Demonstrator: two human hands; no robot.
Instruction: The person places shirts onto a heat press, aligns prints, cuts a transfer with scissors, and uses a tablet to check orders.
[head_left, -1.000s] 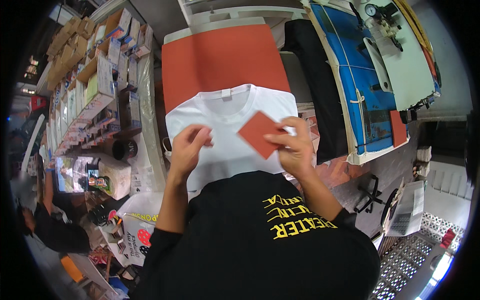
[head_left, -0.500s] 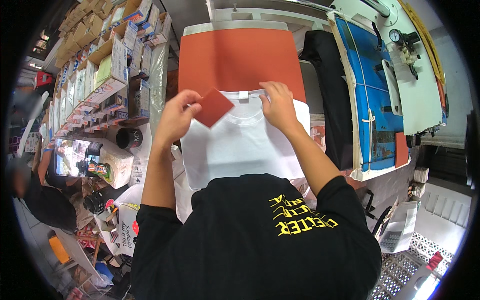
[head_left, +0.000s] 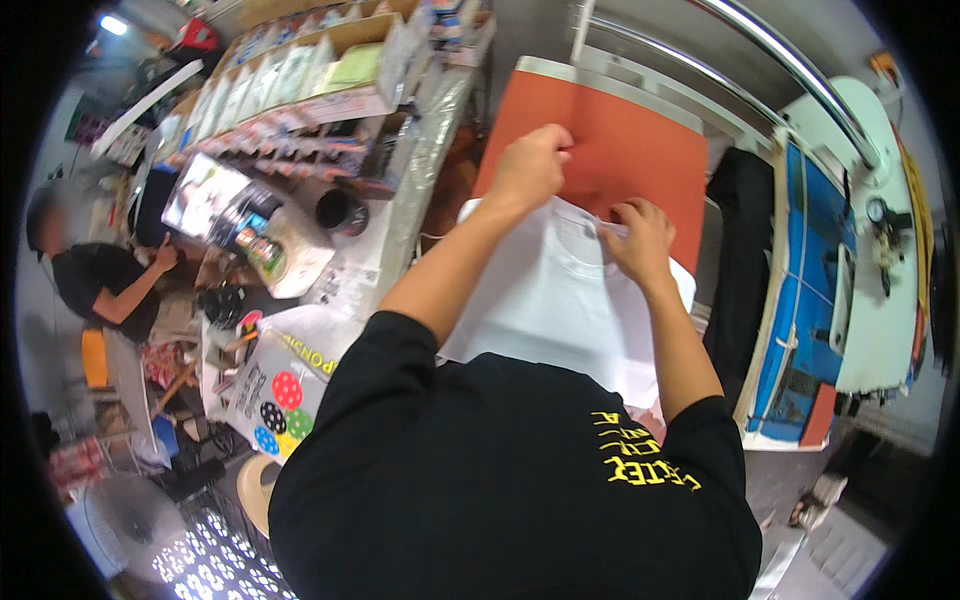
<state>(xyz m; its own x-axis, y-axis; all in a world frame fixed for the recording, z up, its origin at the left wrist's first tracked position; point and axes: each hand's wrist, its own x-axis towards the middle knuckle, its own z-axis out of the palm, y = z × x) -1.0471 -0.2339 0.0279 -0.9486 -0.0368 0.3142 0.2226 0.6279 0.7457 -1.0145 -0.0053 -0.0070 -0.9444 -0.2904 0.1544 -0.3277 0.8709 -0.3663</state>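
A white T-shirt point(head_left: 540, 310) lies in front of me, its collar over the near part of an orange-red flat pad point(head_left: 640, 130). My left hand point(head_left: 530, 170) is above the pad, left of the collar, with fingers curled together. Whatever those fingers hold, if anything, is hidden; I cannot make out the small red square against the pad. At the right side of the collar my right hand point(head_left: 643, 238) has its fingers bent closed on the shirt's neck edge.
Right of the pad are a black cloth roll point(head_left: 740, 240) and a blue panel point(head_left: 810, 280) in a pale frame. Metal rails point(head_left: 690, 65) cross behind. At left stand boxes of packets point(head_left: 340, 75), a black cup point(head_left: 340, 212) and a screen point(head_left: 208, 195). Another person point(head_left: 105, 280) is far left.
The view has turned left, so the pad and shirt appear farther right. My left hand has moved forward over the pad, and the red square it held no longer shows. My right hand stays at the collar.
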